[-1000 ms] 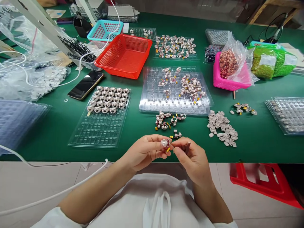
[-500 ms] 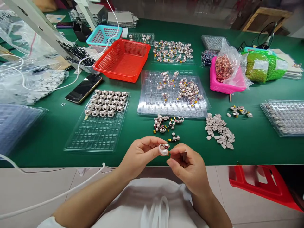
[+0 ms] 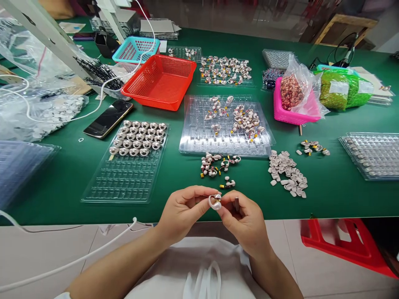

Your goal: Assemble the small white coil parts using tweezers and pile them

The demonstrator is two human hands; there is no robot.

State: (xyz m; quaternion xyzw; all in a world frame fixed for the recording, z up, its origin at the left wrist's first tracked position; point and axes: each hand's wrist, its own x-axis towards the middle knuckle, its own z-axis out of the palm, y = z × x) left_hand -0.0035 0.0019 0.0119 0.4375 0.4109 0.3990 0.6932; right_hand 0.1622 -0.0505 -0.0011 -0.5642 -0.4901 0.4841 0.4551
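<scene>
In the middle, over the table's near edge, my left hand [image 3: 183, 209] pinches a pearly white C-shaped earbud [image 3: 215, 203] between thumb and fingers. My right hand [image 3: 245, 220] is closed, its thumb and forefinger touching the earbud's right side. A short dark brown stick [image 3: 237, 204] shows between the fingers of that hand; its lower end is hidden. Just beyond lie one loose earbud part with a yellow tab [image 3: 228, 182] and a small heap of similar parts [image 3: 212, 164]. Small pale caps [image 3: 286, 172] are scattered to the right.
A clear tray [image 3: 120, 182] holds rows of earbuds at left, near a phone [image 3: 109, 119]. Stacked clear trays [image 3: 199, 141] carry more parts. Behind stand a red basket [image 3: 165, 85] and a pink basket [image 3: 296, 116]. A red stool [image 3: 346, 245] is below right.
My right thumb and forefinger have closed in and now touch the earbud, which has turned slightly in my left hand. The whole view has shifted slightly.
</scene>
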